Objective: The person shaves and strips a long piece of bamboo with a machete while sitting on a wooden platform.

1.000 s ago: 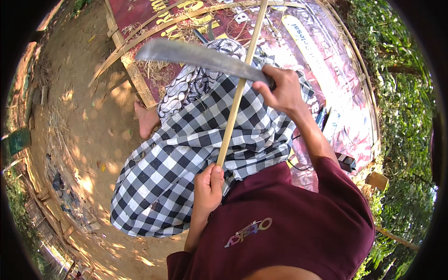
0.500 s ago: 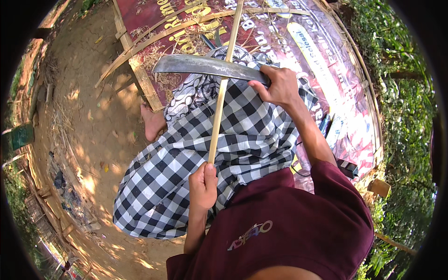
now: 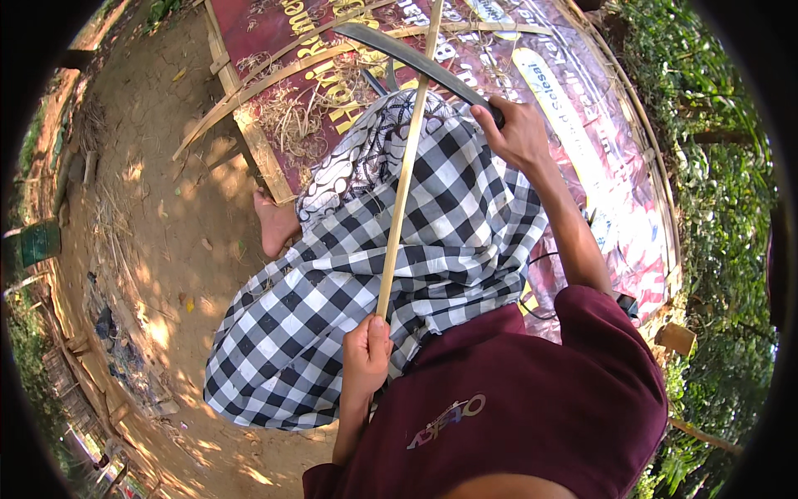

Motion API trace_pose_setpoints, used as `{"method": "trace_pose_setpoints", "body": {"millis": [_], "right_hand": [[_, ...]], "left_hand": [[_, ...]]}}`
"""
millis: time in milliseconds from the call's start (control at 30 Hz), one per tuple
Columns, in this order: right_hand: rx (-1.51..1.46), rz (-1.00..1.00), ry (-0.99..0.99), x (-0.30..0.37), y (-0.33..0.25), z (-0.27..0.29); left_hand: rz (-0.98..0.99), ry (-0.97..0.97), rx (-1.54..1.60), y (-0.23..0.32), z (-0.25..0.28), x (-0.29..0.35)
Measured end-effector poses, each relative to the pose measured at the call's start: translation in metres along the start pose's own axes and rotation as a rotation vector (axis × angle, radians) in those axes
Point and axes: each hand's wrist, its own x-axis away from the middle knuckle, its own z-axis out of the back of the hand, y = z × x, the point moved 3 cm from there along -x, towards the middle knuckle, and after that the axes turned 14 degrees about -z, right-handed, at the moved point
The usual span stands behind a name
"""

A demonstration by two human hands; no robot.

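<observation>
My left hand [image 3: 366, 353], thumb on top, is closed around the near end of a long pale bamboo strip [image 3: 401, 195]. The strip slants up and away over my lap to the top of the view. My right hand [image 3: 517, 135] grips the handle end of a machete [image 3: 416, 61] with a broad, curved dark blade. The blade crosses the strip near its far part, its tip pointing to the upper left. It looks to be touching the strip. A black-and-white checked cloth [image 3: 332, 308] covers my legs, with a patterned white cloth [image 3: 349, 175] beyond it.
A printed maroon and pink sheet [image 3: 598, 108] covers the platform, edged by a wooden beam [image 3: 262, 154]. Curly shavings [image 3: 287, 104] and curved bamboo strips [image 3: 316, 56] lie on it. Dirt ground [image 3: 158, 166] is on the left, green plants [image 3: 706, 208] on the right.
The machete has moved away from me along the strip, and its blade now tilts more steeply. My right hand went forward and slightly right; my left hand drew slightly nearer to me.
</observation>
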Motion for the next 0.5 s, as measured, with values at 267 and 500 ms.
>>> {"method": "trace_pose_setpoints", "body": {"millis": [267,500], "right_hand": [[0.124,0.517,-0.159,0.066,-0.054,-0.002],[0.060,0.331,-0.242,0.089,-0.060,-0.018]], "left_hand": [[-0.050,-0.062,0.028,0.003,-0.005,-0.020],[-0.055,-0.147,0.086,0.000,-0.007,-0.037]]}}
